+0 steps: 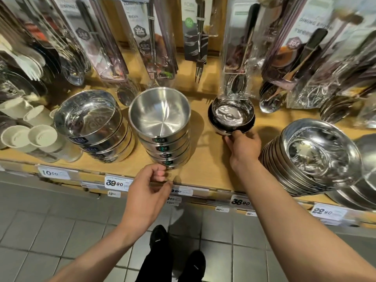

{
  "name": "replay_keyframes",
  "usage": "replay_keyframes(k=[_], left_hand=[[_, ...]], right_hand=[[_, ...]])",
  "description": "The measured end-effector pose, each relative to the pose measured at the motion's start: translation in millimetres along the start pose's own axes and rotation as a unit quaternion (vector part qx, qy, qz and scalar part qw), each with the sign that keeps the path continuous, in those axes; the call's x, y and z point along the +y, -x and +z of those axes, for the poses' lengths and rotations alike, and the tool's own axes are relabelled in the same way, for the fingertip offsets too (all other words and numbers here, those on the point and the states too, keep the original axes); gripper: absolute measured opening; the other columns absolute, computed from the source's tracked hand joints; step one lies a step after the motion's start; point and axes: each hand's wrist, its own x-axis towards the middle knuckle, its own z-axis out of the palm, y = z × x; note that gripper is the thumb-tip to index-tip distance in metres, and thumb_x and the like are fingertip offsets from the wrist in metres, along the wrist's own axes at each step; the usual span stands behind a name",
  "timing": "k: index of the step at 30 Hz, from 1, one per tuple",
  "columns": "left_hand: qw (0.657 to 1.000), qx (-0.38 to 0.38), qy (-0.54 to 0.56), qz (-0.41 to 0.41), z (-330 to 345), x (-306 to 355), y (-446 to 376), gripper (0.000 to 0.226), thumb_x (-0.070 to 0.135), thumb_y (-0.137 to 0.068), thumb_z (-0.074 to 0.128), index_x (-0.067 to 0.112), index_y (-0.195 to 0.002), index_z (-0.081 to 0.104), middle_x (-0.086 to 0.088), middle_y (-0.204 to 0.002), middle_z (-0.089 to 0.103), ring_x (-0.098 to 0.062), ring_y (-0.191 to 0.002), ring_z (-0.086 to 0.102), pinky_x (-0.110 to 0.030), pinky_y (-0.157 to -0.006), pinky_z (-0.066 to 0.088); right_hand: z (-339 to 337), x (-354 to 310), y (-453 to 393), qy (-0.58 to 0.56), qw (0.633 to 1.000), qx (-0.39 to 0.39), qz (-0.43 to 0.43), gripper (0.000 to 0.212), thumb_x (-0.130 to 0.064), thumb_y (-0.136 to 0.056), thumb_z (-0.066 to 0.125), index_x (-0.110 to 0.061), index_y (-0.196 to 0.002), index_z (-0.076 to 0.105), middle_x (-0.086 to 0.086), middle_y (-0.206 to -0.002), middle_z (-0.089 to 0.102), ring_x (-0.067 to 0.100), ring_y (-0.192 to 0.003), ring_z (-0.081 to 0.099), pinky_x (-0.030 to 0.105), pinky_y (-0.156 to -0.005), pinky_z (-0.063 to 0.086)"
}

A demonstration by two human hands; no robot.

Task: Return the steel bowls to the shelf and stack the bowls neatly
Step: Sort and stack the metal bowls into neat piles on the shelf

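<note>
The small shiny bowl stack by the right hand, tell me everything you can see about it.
The small bowl stack looks like polished steel, mirror bright inside, with darker outer walls. It seems to hold two or three nested bowls, open side up; the exact count is unclear. It stands upright on the wooden shelf, right of the taller stack of brushed bowls, below hanging cutlery packs. The right hand grips its near rim with fingertips. Nothing else appears to touch it.
</note>
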Motion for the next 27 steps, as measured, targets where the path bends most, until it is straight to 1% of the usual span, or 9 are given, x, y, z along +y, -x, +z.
replay_keyframes(k=[4, 9, 11, 13, 15, 18, 21, 23, 27], left_hand=[[1.0, -0.011, -0.009, -0.004, 10.9, 4.2, 9.2, 0.036, -0.007, -0.086, 0.072, 0.025, -0.102, 0.065, -0.007, -0.098, 0.063, 0.001, -0.08, 0.057, -0.01, -0.073, 0.049], [0.998, -0.056, -0.022, -0.012, 22.3, 12.2, 20.7, 0.028, 0.001, -0.09, 0.071, 0.025, -0.103, 0.065, -0.006, -0.098, 0.064, -0.014, -0.091, 0.061, -0.026, -0.086, 0.052], [0.997, -0.07, -0.025, -0.011, 27.3, 17.0, 20.8, 0.031, 0.003, -0.09, 0.07, 0.03, -0.105, 0.063, -0.004, -0.099, 0.065, -0.011, -0.09, 0.061, -0.015, -0.082, 0.05], [0.997, -0.075, -0.033, -0.006, 33.1, 22.5, 19.1, 0.033, 0.006, -0.091, 0.069, 0.033, -0.109, 0.062, 0.0, -0.102, 0.066, -0.006, -0.09, 0.061, -0.009, -0.079, 0.048], [0.996, -0.075, -0.046, 0.01, 39.7, 28.5, 17.0, 0.036, 0.01, -0.092, 0.067, 0.041, -0.107, 0.059, 0.003, -0.103, 0.066, -0.004, -0.09, 0.061, -0.009, -0.078, 0.048], [0.993, -0.063, -0.096, 0.033, 53.6, 37.1, 11.7, 0.031, 0.017, -0.094, 0.067, 0.046, -0.097, 0.055, 0.01, -0.096, 0.067, -0.006, -0.091, 0.062, -0.022, -0.082, 0.051], [0.99, -0.043, -0.136, 0.025, 68.3, 44.5, 4.8, 0.013, 0.024, -0.096, 0.065, 0.029, -0.108, 0.065, 0.008, -0.098, 0.069, -0.018, -0.101, 0.063, -0.033, -0.09, 0.05], [0.985, -0.031, -0.168, 0.021, 75.7, 50.7, 0.3, 0.023, 0.026, -0.098, 0.064, 0.015, -0.118, 0.067, 0.0, -0.105, 0.068, -0.023, -0.108, 0.059, -0.027, -0.088, 0.041], [0.977, -0.027, -0.21, -0.022, 87.5, 66.9, -8.3, 0.036, 0.024, -0.099, 0.063, 0.001, -0.127, 0.061, -0.018, -0.122, 0.063, -0.031, -0.118, 0.053, -0.03, -0.094, 0.039]], right_hand=[[-17.2, 11.4, 24.8, 0.015, 1.0, 0.021, 0.013, 0.055, 0.008, -0.093, 0.063, -0.014, -0.143, 0.051, 0.004, -0.119, 0.064, 0.022, -0.105, 0.068, 0.028, -0.076, 0.061], [-58.4, 39.6, 70.2, 0.059, 0.998, 0.004, -0.005, 0.049, 0.01, -0.091, 0.064, -0.011, -0.135, 0.056, -0.003, -0.104, 0.064, 0.012, -0.095, 0.069, 0.034, -0.09, 0.058], [-73.4, 46.9, 81.8, 0.068, 0.998, -0.008, 0.005, 0.044, 0.008, -0.093, 0.065, -0.015, -0.129, 0.057, -0.003, -0.102, 0.064, 0.008, -0.087, 0.071, 0.031, -0.087, 0.059], [-84.5, 50.6, 88.4, 0.062, 0.998, -0.015, 0.016, 0.04, 0.007, -0.094, 0.066, -0.017, -0.125, 0.056, 0.002, -0.105, 0.061, 0.012, -0.094, 0.069, 0.025, -0.084, 0.061], [-92.1, 51.8, 91.8, 0.069, 0.997, -0.022, 0.012, 0.039, 0.006, -0.094, 0.066, -0.019, -0.122, 0.057, 0.004, -0.105, 0.061, 0.014, -0.095, 0.067, 0.021, -0.077, 0.062], [-101.0, 49.6, 93.3, 0.116, 0.992, -0.049, -0.001, 0.042, 0.004, -0.094, 0.067, -0.018, -0.128, 0.055, 0.004, -0.103, 0.064, 0.012, -0.09, 0.07, 0.019, -0.075, 0.062], [-112.2, 44.6, 92.6, 0.199, 0.977, -0.073, -0.017, 0.043, 0.0, -0.093, 0.068, -0.016, -0.131, 0.057, 0.0, -0.094, 0.065, 0.01, -0.087, 0.071, 0.034, -0.087, 0.063], [-119.9, 39.7, 94.7, 0.259, 0.961, -0.089, -0.043, 0.044, -0.006, -0.091, 0.07, -0.018, -0.132, 0.058, -0.004, -0.095, 0.065, 0.014, -0.093, 0.07, 0.048, -0.098, 0.058], [-131.3, 29.4, 100.3, 0.305, 0.942, -0.117, -0.07, 0.048, -0.018, -0.087, 0.073, -0.026, -0.132, 0.058, -0.014, -0.096, 0.066, 0.009, -0.092, 0.07, 0.046, -0.096, 0.059]])
